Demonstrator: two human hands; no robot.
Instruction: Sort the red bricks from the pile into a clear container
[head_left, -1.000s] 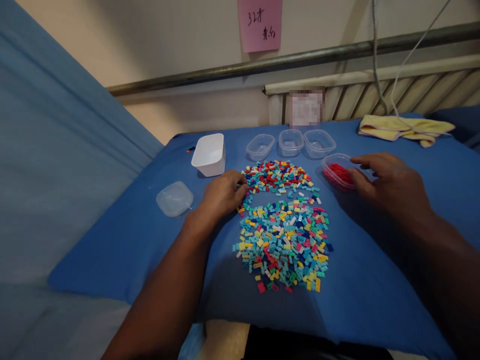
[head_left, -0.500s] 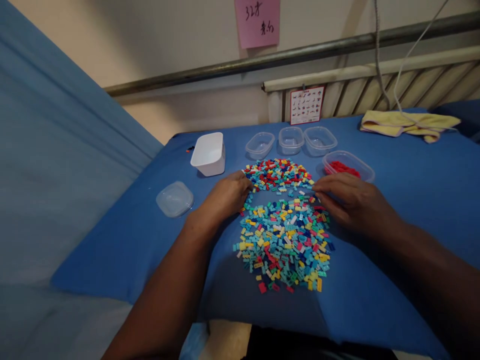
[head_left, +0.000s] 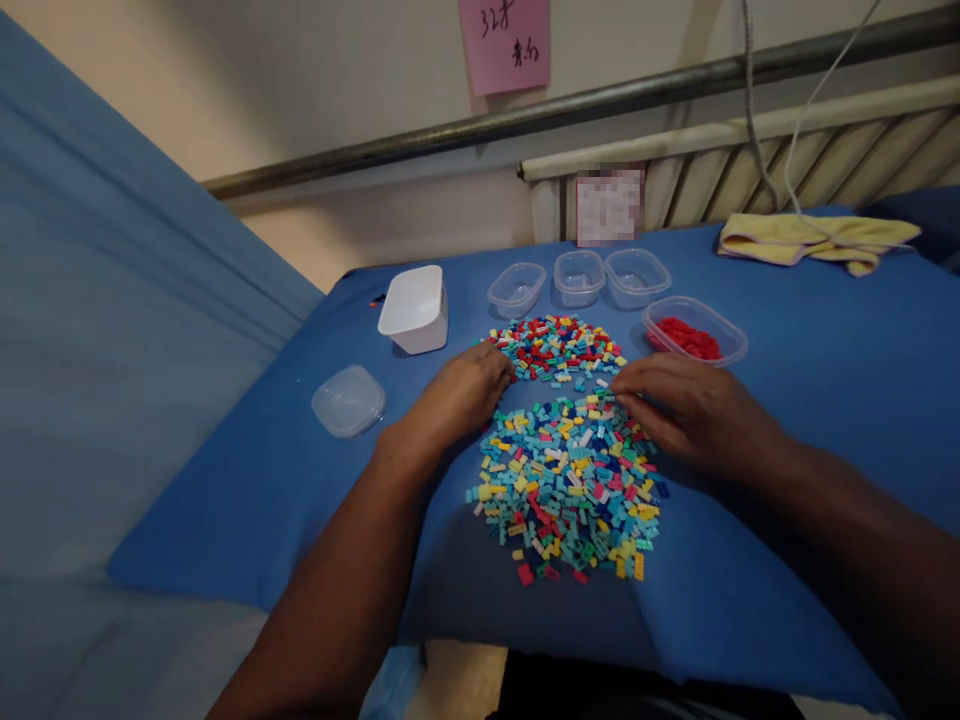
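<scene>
Many small toy building bricks lie in two groups on the blue-covered table. The far pile (head_left: 551,345) has many red bricks; the near, larger spread (head_left: 570,480) is mostly turquoise, yellow and pink. At the left edge of the far pile, my left hand (head_left: 472,385) is closed, fingertips bent down to the bricks. On the opposite side my right hand (head_left: 690,405) has its thumb and fingers pressed together, by the gap between the groups. Whatever either hand pinches is too small or hidden to name.
Red bricks (head_left: 684,338) fill part of a clear tub (head_left: 733,345) at right. Clear tubs (head_left: 517,290) (head_left: 579,278) (head_left: 637,280) line the back. A white box (head_left: 416,310) and a clear lid (head_left: 349,402) are at left. A yellow cloth (head_left: 814,240) lies back right.
Both hands have moved inward along the gap: the left a little to the right, the right a little to the left. The view has shifted slightly.
</scene>
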